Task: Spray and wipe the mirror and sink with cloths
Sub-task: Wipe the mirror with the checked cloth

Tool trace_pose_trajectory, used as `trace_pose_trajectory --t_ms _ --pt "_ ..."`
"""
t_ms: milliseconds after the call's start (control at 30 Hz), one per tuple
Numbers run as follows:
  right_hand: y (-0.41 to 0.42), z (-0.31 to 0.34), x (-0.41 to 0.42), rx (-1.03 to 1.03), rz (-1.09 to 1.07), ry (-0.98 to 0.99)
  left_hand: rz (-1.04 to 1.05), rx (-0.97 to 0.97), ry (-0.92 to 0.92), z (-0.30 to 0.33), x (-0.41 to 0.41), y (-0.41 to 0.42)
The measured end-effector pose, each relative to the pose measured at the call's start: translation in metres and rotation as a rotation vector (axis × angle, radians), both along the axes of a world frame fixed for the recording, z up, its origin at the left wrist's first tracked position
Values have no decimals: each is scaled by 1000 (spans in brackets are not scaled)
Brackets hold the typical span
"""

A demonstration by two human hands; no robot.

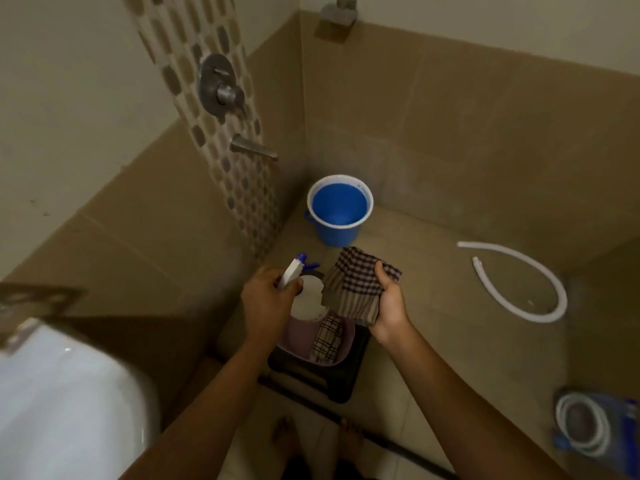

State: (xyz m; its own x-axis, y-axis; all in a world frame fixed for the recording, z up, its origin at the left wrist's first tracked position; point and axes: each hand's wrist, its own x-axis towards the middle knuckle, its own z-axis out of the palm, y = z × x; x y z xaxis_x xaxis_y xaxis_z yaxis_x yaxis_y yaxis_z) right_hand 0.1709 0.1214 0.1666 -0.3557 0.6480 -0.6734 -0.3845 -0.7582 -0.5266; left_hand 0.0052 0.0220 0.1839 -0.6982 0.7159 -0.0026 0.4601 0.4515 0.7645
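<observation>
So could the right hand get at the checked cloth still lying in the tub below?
Probably not as things stand: the right hand already has its grip on a cloth. The tub cloth lies uncovered just below it, so the path looks free once that hand lets go.

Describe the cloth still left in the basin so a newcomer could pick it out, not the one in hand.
Start at the blue bucket in the shower corner and come down to the pinkish basin on the dark stool below the hands. The checked cloth lies inside that basin. Unlike the similar cloth gripped by the right hand, nothing holds it.
</observation>
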Motion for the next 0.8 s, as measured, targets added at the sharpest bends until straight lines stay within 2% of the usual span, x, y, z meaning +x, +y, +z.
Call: trace_pose_trajectory --t_ms 233,533,800 --pt "-21 -68 -3 -132 -114 -75 -121 -221 83 -70 -25 -3" --pt "-49 -147 -12 -245 -129 -143 -144 -316 12 -156 -40 -9" --pt "-51 -181 -14 -282 -156 -182 -168 -363 -15 -195 -37 10"
